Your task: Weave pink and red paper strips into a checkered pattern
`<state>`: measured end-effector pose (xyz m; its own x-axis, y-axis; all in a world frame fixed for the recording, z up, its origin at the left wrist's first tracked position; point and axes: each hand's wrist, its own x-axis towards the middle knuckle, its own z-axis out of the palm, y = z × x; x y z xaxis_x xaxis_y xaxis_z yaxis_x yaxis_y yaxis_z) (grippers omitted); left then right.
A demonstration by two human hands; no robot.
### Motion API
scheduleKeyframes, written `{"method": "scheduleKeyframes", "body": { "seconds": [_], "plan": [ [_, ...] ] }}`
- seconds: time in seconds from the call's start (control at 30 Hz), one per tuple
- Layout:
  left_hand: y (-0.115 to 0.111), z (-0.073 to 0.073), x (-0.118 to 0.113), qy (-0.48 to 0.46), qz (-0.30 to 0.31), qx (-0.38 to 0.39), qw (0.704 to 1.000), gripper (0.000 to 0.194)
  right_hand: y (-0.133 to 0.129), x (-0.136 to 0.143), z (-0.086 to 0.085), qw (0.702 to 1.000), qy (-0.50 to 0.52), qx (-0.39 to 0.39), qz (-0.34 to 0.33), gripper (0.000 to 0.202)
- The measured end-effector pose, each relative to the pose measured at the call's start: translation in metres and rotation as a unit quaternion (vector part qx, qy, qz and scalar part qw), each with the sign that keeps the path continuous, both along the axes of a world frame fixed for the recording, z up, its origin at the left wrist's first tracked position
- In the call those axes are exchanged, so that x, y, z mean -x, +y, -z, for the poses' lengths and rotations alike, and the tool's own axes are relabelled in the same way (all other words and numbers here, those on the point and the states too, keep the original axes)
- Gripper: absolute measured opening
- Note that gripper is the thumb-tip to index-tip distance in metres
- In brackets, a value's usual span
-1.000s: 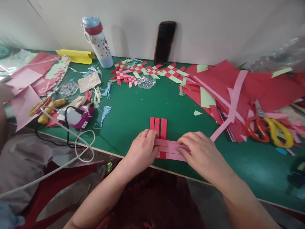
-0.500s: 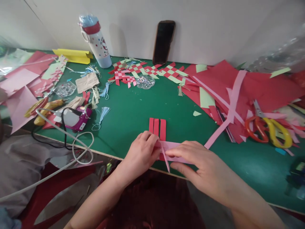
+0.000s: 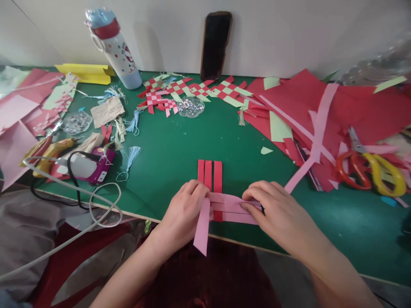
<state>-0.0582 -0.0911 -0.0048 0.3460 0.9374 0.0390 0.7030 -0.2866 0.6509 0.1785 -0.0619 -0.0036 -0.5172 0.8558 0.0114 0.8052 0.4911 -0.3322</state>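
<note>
Red paper strips (image 3: 208, 174) stand side by side near the table's front edge, crossed by pink paper strips (image 3: 231, 203). My left hand (image 3: 189, 204) presses on the left of this crossing with its fingers curled over the strips, and hides that end of the weave. A loose pink end (image 3: 202, 233) hangs down beside its fingertips, over the table edge. At the right, my right hand (image 3: 268, 205) pinches a pink strip between thumb and fingers. Between the two hands, a red strip shows below the upper pink one.
Scissors (image 3: 366, 164) with orange and yellow handles lie on red paper sheets (image 3: 353, 107) at the right. Behind are woven paper pieces (image 3: 201, 89), a bead dish (image 3: 191, 107), a leaning phone (image 3: 215, 45) and a bottle (image 3: 115, 51). Cables and a purple device (image 3: 102, 167) lie left.
My right hand has moved right and now pinches a pink strip. The loose pink end has swung left, beside my left hand, and hangs lower. The view has shifted slightly.
</note>
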Motion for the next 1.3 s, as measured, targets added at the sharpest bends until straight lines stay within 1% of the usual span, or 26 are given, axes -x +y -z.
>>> {"method": "scheduleKeyframes", "body": {
  "seconds": [0.2, 0.27, 0.33, 0.43, 0.5, 0.57, 0.63, 0.7, 0.8, 0.97, 1.03, 1.13, 1.3],
  "plan": [
    [0.001, 0.006, 0.0, 0.002, 0.011, -0.006, 1.0, 0.017, 0.003, 0.001, -0.003, 1.0, 0.005, 0.02, 0.01, 0.016],
    [0.0, 0.005, 0.0, -0.004, 0.007, -0.001, 1.0, 0.016, 0.004, 0.002, -0.007, 0.999, 0.025, 0.038, 0.027, 0.012],
    [0.0, 0.004, 0.0, -0.008, 0.002, 0.006, 1.0, 0.015, 0.005, 0.003, -0.012, 0.994, 0.053, 0.077, 0.056, 0.014],
    [-0.001, 0.004, 0.001, -0.01, -0.002, 0.02, 1.0, 0.017, 0.008, 0.006, -0.02, 0.978, 0.103, 0.147, 0.11, 0.021],
    [-0.002, 0.005, 0.001, -0.01, -0.005, 0.022, 1.0, 0.019, 0.011, 0.01, -0.024, 0.963, 0.153, 0.18, 0.132, 0.027],
    [-0.002, 0.008, 0.001, -0.013, -0.01, 0.018, 1.0, 0.02, 0.015, 0.014, -0.028, 0.946, 0.211, 0.207, 0.133, 0.033],
    [-0.003, 0.011, 0.001, -0.017, -0.02, 0.005, 1.0, 0.022, 0.018, 0.018, -0.032, 0.929, 0.256, 0.237, 0.121, 0.038],
    [-0.003, 0.013, -0.001, -0.02, -0.032, -0.008, 0.999, 0.034, 0.019, 0.019, -0.034, 0.919, 0.276, 0.258, 0.115, 0.04],
    [-0.003, 0.013, -0.002, -0.029, -0.043, -0.003, 0.999, 0.054, 0.017, 0.017, -0.035, 0.916, 0.259, 0.279, 0.127, 0.041],
    [-0.002, 0.012, 0.001, -0.064, -0.036, 0.021, 0.997, 0.062, 0.013, 0.013, -0.027, 0.917, 0.224, 0.294, 0.15, 0.044],
    [-0.001, 0.012, 0.002, -0.069, -0.036, 0.021, 0.997, 0.064, 0.011, 0.012, -0.023, 0.918, 0.222, 0.287, 0.16, 0.044],
    [-0.001, 0.012, 0.002, -0.065, -0.033, 0.023, 0.997, 0.061, 0.008, 0.01, -0.021, 0.925, 0.207, 0.271, 0.167, 0.044],
    [-0.001, 0.01, 0.001, -0.06, -0.035, 0.028, 0.997, 0.056, 0.006, 0.008, -0.021, 0.939, 0.185, 0.248, 0.148, 0.044]
  ]
}}
